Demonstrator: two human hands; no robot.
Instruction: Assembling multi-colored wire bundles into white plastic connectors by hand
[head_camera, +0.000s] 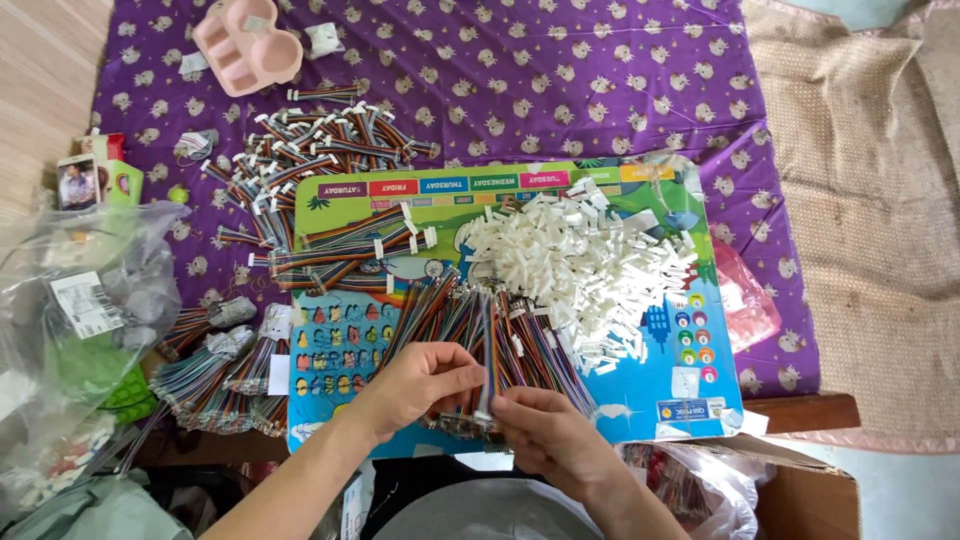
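Plastic bags (85, 300): clear, crinkled film, heaped at the far left edge of the desk, with paper labels and something green showing through.
Bundled cables (215, 370): tight rolls of thin rainbow-striped ribbon wire lying just left of the board, on the purple cloth.
Pink tray (248, 45): smooth moulded plastic with rounded compartments, at the top left, well apart from the hands.
Finished cables (320, 150): loose scatter of short multicoloured wires with small white plugs at the ends, spilling from the cloth onto the board's upper left corner.
Cloth (560, 90): purple fabric with a small repeated pale print, covering the desk.
Board (690, 400): flat, glossy, brightly printed sheet with coloured strips along its top edge; it bears the work.
Left hand (415, 385): fingers curled and closed on the near end of the wire bunch, thumb pressing from above.
Wire bunch (480, 330): fan of thin striped ribbon wires on the board's lower middle, reaching from the hands up toward the connector pile.
Right hand (545, 435): fingertips pinched together on the same wire ends, touching the left hand's fingers.
Connector pile (580, 265): mound of small white rectangular plastic housings, just right of the wire bunch.
Beige mat (870, 200): coarse woven textile at the far right.
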